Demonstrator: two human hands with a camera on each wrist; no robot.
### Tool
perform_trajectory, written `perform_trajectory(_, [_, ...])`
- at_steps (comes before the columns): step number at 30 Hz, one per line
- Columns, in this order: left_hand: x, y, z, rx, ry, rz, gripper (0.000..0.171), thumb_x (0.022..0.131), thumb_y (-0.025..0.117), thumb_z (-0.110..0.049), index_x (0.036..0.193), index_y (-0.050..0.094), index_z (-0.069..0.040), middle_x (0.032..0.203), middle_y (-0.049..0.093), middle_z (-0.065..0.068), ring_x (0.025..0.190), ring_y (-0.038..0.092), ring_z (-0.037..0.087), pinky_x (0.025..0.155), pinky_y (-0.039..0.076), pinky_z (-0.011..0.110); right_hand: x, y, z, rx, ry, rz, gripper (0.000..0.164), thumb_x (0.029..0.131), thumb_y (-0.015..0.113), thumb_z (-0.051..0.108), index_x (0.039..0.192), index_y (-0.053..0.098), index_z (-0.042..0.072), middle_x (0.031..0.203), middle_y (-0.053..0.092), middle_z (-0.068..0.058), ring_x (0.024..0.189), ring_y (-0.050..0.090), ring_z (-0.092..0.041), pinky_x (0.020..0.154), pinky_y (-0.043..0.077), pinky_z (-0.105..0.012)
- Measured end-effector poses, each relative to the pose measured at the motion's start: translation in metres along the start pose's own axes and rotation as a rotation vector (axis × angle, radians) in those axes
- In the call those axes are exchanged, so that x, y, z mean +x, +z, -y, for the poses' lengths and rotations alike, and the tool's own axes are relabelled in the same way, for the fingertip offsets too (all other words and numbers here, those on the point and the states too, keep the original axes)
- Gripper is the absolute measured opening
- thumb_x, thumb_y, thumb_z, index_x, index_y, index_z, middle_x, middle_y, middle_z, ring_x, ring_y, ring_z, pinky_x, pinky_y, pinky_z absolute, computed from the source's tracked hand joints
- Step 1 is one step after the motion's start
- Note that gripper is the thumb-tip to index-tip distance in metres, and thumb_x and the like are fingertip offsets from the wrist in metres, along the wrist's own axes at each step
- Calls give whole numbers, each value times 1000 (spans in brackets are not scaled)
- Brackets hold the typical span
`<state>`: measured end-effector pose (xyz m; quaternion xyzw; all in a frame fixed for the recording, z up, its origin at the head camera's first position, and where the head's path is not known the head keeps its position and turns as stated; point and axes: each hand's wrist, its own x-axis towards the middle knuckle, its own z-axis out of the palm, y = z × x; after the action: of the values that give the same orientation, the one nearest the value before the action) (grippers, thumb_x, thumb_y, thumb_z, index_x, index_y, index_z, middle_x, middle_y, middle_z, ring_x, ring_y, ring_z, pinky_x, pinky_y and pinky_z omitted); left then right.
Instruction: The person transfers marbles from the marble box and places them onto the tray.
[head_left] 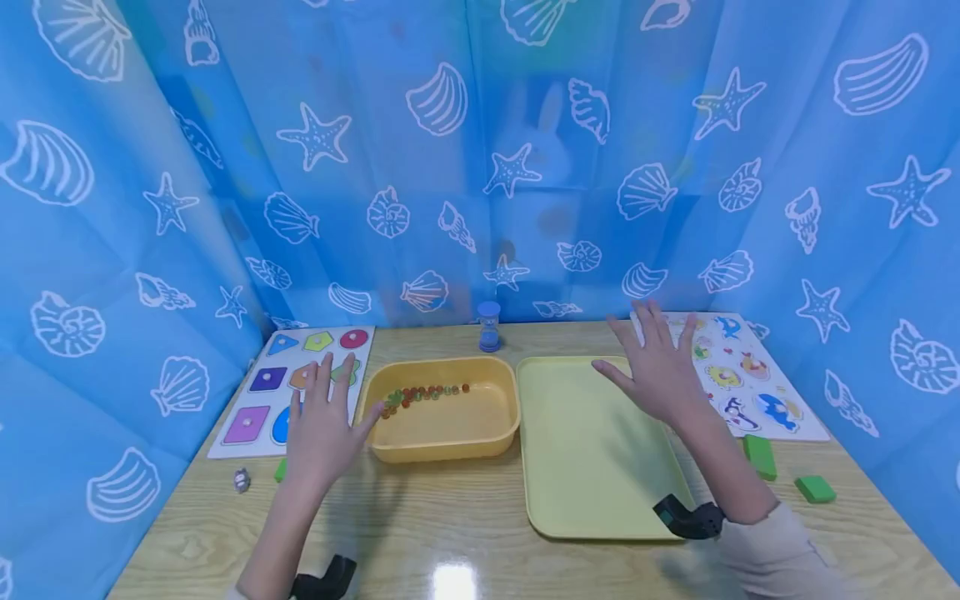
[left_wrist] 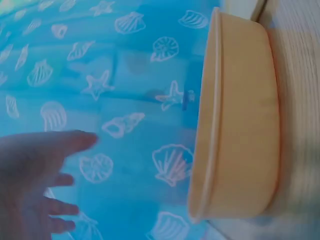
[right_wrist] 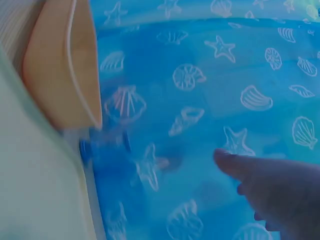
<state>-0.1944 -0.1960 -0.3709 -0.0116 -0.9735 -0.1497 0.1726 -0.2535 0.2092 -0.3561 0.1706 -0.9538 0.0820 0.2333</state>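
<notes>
My left hand (head_left: 324, 429) is held up with fingers spread and nothing in it, just left of an orange-yellow basin (head_left: 450, 454). Inside the basin lies a beaded string (head_left: 427, 392) of red and green beads with a green piece at its left end. My right hand (head_left: 660, 367), also empty and spread, hovers over the upper right of a pale yellow-green tray (head_left: 592, 467). In the left wrist view the left hand (left_wrist: 35, 170) hangs apart from the basin's wall (left_wrist: 245, 115). The right wrist view has the right hand (right_wrist: 275, 185) against the curtain, touching nothing.
A shape puzzle board (head_left: 258, 350) lies at the left and a sea-animal board (head_left: 780, 392) at the right. A small blue hourglass (head_left: 489, 327) stands behind the basin. Green blocks (head_left: 761, 457) and a small grey figure (head_left: 242, 480) lie nearby. A blue curtain (head_left: 480, 208) encloses the table.
</notes>
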Motion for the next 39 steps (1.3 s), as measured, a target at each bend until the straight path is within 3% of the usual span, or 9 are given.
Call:
perform_trajectory(3, [0, 4, 8, -140, -22, -46, 77, 83, 57, -45, 143, 21, -13, 145, 20, 18, 132, 19, 39, 101, 26, 62, 16, 11, 20, 129, -56, -73, 54, 85, 56, 40, 129, 47, 10, 122, 50, -18, 119, 41, -33, 105, 19, -59])
perform_trajectory(6, [-1, 17, 17, -308, -50, -44, 80, 83, 57, -48, 143, 18, -14, 146, 19, 16, 132, 21, 37, 99, 31, 59, 33, 26, 45, 262, -86, -74, 46, 86, 57, 37, 125, 53, 13, 79, 61, -5, 74, 56, -21, 71, 50, -38])
perform_trajectory(8, [-1, 30, 23, -399, -58, -43, 83, 81, 58, -50, 144, 17, -15, 146, 19, 15, 133, 20, 35, 101, 30, 58, 46, 38, 63, 352, -99, -47, 42, 86, 57, 39, 122, 56, 17, 57, 50, 2, 51, 46, -14, 45, 41, -27])
perform_trajectory(10, [-2, 45, 26, -468, -63, -45, 87, 79, 61, -49, 144, 15, -15, 147, 19, 14, 134, 18, 33, 105, 26, 55, 58, 51, 81, 449, -123, 4, 40, 85, 57, 42, 119, 59, 20, 48, 36, 5, 42, 32, -11, 37, 28, -23])
perform_trajectory(16, [-5, 83, 30, -673, -111, -46, 94, 75, 71, -37, 144, 12, -15, 147, 19, 12, 134, 19, 31, 109, 22, 51, 91, 99, 134, 747, -216, 222, 34, 83, 60, 39, 111, 64, 20, 46, 24, 6, 40, 22, -9, 39, 22, -20])
perform_trajectory(21, [-6, 99, 33, -754, -171, -62, 99, 72, 74, -36, 144, 11, -14, 148, 15, 11, 134, 18, 30, 109, 21, 48, 111, 135, 169, 805, -246, 363, 31, 82, 62, 31, 110, 65, 19, 44, 24, 5, 39, 21, -10, 38, 23, -20])
perform_trajectory(29, [-11, 115, 36, -892, -241, 12, 94, 76, 71, -31, 145, 9, -16, 149, 14, 8, 133, 24, 27, 109, 27, 38, 126, 177, 203, 783, -263, 506, 23, 83, 64, 20, 106, 67, 16, 62, 53, -3, 42, 31, -9, 39, 28, -17])
perform_trajectory(34, [-16, 119, 37, -925, -243, 2, 92, 76, 71, -29, 145, 11, -14, 148, 16, 7, 131, 28, 26, 107, 31, 36, 126, 191, 217, 716, -245, 591, 22, 81, 66, 20, 103, 67, 20, 103, 64, 6, 69, 53, -7, 61, 45, -16])
perform_trajectory(39, [-17, 115, 35, -923, -243, 5, 93, 76, 71, -29, 145, 11, -14, 148, 17, 9, 130, 31, 27, 105, 33, 34, 127, 202, 225, 571, -306, 582, 21, 78, 69, 25, 99, 69, 22, 105, 64, 10, 98, 56, -8, 87, 46, -20])
